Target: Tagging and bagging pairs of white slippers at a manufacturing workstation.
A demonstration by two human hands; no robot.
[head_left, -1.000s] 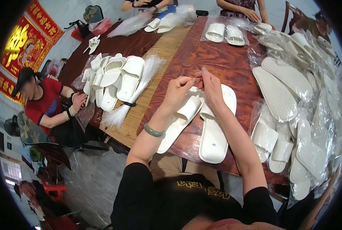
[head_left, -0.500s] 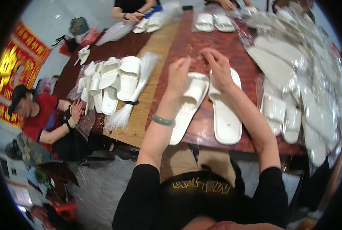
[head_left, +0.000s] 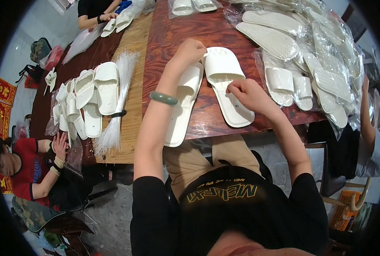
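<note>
Two white slippers lie side by side before me on the reddish wooden table. My left hand (head_left: 190, 53) is closed in a pinch at the inner edge of the right slipper's (head_left: 225, 64) strap, its forearm passing over the left slipper (head_left: 182, 113). Over the right slipper's insole, just behind the strap opening, my right hand (head_left: 248, 94) is also pinched. A thin pale line shows near its fingertips, but what either hand holds is too fine to make out. To the left lies a bundle of thin white plastic strands (head_left: 124, 81), bound by a black tie.
Several white slippers (head_left: 106, 83) are stacked left of the strands. Plastic-wrapped slippers and soles (head_left: 279, 85) heap up on the right. A person in red (head_left: 28, 164) sits at the left; another person's hand (head_left: 109, 17) works at the far left. A wrapped pair (head_left: 194, 6) lies at the far edge.
My hands have come apart from above the toes: the left to the right slipper's strap edge, the right back over its insole. The right slipper now tilts, its toe against the left one. The view has shifted.
</note>
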